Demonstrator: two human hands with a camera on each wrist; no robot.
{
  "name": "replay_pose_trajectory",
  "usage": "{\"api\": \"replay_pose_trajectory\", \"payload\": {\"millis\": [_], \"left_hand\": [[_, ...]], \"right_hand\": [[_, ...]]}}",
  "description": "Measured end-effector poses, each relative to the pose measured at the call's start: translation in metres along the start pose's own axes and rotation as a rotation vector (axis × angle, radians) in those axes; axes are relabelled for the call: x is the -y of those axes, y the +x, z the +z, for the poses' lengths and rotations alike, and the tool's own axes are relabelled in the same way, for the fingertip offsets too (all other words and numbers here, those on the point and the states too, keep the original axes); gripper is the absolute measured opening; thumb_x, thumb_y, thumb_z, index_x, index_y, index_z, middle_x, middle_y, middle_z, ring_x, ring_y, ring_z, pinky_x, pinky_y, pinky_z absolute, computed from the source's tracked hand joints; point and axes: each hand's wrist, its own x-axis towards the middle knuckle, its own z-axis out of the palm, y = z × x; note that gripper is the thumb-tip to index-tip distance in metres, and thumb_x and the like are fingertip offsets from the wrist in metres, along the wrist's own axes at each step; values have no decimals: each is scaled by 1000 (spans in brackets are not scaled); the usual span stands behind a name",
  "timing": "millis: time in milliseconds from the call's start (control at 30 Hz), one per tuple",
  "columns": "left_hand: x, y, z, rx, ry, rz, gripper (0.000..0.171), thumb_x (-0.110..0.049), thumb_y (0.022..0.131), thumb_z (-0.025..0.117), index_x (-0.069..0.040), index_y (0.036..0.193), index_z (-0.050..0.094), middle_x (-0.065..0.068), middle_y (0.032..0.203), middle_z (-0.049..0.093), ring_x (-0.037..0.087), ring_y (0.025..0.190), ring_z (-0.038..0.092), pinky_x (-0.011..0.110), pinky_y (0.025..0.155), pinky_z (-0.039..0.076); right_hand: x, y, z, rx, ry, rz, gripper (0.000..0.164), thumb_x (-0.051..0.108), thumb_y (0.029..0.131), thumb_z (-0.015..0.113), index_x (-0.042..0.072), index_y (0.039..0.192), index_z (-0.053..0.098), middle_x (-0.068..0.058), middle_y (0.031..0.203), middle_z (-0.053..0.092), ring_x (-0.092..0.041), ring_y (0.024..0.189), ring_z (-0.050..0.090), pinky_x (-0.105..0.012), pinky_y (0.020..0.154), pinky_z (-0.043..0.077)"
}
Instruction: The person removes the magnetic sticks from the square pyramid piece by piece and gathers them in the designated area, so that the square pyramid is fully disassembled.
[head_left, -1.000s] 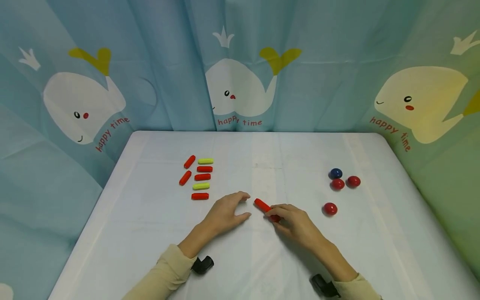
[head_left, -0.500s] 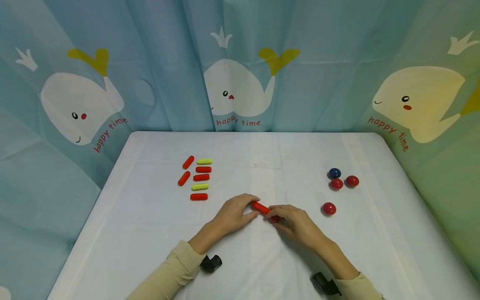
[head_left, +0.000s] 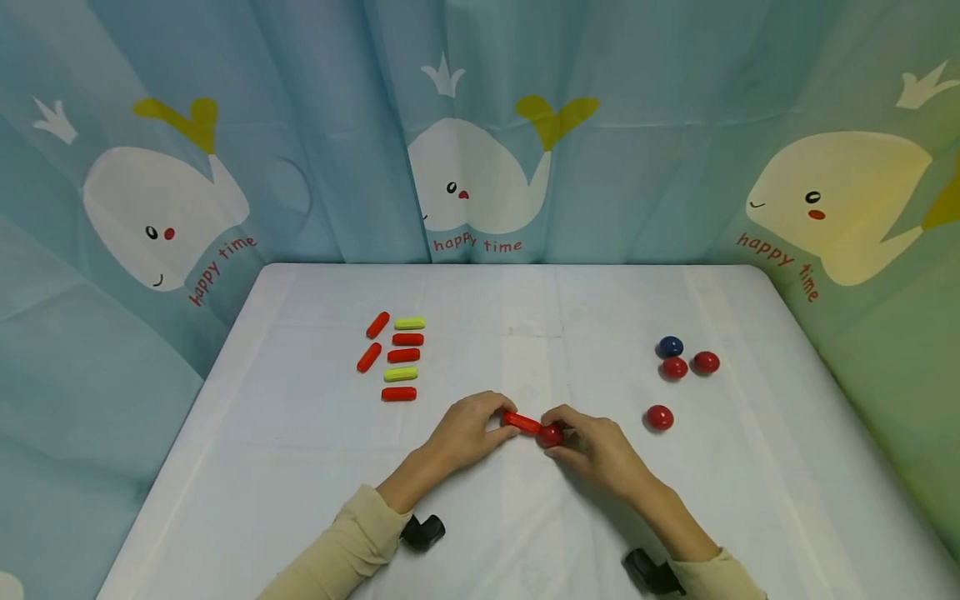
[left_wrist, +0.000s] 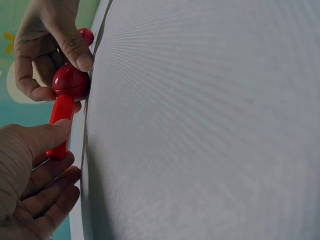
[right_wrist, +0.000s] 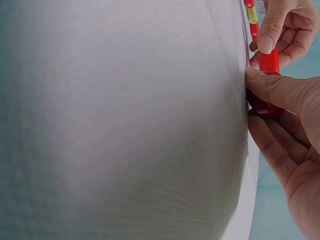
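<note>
My left hand (head_left: 467,427) pinches a short bright red stick (left_wrist: 61,112) between thumb and fingers at its left end. The stick's other end meets a dark red ball (left_wrist: 71,81), which shows a seam line around it. My right hand (head_left: 600,446) holds that ball (head_left: 551,435) between thumb and fingers from the right. In the right wrist view the right thumb and fingers cover part of the ball, and the red stick (right_wrist: 269,61) stands against it. Both hands are low over the middle of the white table (head_left: 480,533).
At the left lie several loose sticks: red ones such as this red stick (head_left: 399,393) and two yellow-green sticks (head_left: 401,374). To the right are a blue ball (head_left: 670,347) and three red balls (head_left: 660,417). A whale-print curtain (head_left: 480,175) hangs behind the table.
My left hand has moved right and taken hold of the stick's free end. My right fingers have shifted from the stick back onto the ball, and the stick now lies flatter.
</note>
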Motion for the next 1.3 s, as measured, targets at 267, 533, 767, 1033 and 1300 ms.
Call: {"api": "replay_pose_trajectory", "payload": {"millis": [267,533,767,1033,1300], "left_hand": [[2,-1,1,6,5,-4,19,-21,90,81,-11,103,71,-2,96,69,12,86,59,27,80,52],[1,0,1,1,-2,-18,19,-21,90,81,-11,103,71,-2,94,69,11,85,60,27,80,51],[-1,1,0,-4,-12,-35,19,-21,89,82,-10,102,72,-2,91,69,11,82,60,25,77,50],[-2,3,1,-12,-21,-65,19,-22,89,81,-10,100,71,-2,89,68,10,76,57,22,70,46],[2,5,0,-32,-62,-69,17,-16,88,82,-8,99,71,1,86,69,13,75,60,23,70,47]], "right_hand": [[-1,0,2,-16,40,59,44,1,78,87,11,114,65,0,103,76,-13,90,73,-31,77,61],[2,1,1,-15,23,80,42,4,78,88,13,112,65,4,101,75,-10,88,72,-31,76,60],[5,2,1,-4,-5,106,41,7,79,88,14,112,66,6,101,74,-9,87,71,-33,78,60],[5,3,-1,-3,-8,113,40,6,79,88,13,111,65,5,100,74,-11,86,73,-35,79,60],[8,1,-2,22,-1,96,39,6,79,88,13,111,65,2,102,74,-13,87,73,-34,79,60]]}}
